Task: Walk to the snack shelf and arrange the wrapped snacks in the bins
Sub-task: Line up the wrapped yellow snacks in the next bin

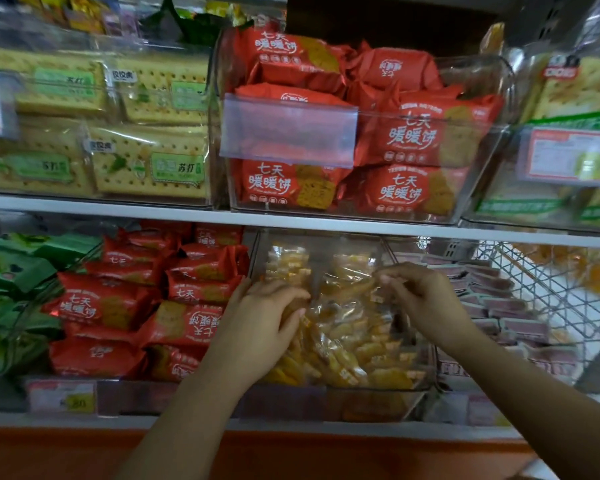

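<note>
Both hands reach into one clear bin (409, 388) on the lower shelf, which is heaped with yellow snacks (347, 344) in clear wrappers. The left hand (267, 327) sits at the bin's left side. Its fingers curl down over the heap and its thumb closes in from below, so it grips some of the packets under its palm. The rest of the heap spreads away to that hand's right and slightly beneath it.

The right hand (426, 299) hovers over the far right part of the bin with its fingertips drawn together. They pinch the end of a wrapped piece (352, 289) that lies just left of those fingers, between the two hands. This piece is elongated. Its long axis slants from low near the left hand's knuckles up to the right hand's fingertips, so the pinched end points up and right.

The other yellow packets are jumbled. Many slant down to the right, but blur hides any single direction.

Left of the left hand, red packs (187, 323) are stacked beside the bin. Right of the right hand sit rows of pinkish packs (520, 327), with a wire basket (548, 282) beyond them. Above both hands, an upper bin (496, 81) holds more red packs.
</note>
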Action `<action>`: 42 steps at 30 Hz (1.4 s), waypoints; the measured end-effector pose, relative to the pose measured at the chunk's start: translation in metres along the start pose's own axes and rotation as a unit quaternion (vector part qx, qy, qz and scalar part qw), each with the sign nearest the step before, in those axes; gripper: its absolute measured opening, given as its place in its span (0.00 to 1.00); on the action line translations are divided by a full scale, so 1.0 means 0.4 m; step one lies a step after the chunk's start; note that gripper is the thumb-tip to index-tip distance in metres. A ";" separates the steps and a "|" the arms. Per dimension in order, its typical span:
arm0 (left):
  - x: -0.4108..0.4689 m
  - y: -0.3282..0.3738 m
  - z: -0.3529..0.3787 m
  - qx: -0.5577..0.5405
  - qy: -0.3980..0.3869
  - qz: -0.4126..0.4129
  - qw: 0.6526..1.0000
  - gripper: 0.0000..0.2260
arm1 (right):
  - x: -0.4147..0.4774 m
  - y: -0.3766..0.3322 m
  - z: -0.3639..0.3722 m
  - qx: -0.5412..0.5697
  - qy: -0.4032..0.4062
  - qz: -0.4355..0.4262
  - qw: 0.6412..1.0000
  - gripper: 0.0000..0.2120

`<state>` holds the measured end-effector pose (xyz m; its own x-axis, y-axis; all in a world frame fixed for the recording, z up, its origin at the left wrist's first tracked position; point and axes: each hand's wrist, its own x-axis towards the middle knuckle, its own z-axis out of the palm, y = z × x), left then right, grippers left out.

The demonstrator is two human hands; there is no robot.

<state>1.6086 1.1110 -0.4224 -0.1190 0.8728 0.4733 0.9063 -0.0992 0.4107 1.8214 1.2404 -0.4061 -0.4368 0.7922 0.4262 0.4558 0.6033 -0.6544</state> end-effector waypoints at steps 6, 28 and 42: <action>-0.010 0.052 0.032 0.060 -0.076 0.051 0.994 0.20 | -0.038 -0.031 -0.063 0.253 -0.037 0.159 0.954 0.09; -0.021 0.049 0.045 0.089 -0.100 0.077 0.988 0.27 | -0.170 -0.038 -0.128 0.037 0.020 -0.163 0.986 0.10; -0.022 0.035 0.032 0.064 -0.102 0.078 0.990 0.13 | -0.180 -0.056 -0.105 -0.004 0.117 -0.219 0.969 0.08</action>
<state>1.6275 1.1081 -0.4310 0.0985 0.9316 0.3499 0.9527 -0.1899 0.2372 1.8750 1.1737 -0.3959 -0.4019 0.4578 0.7931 0.2728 0.8866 -0.3735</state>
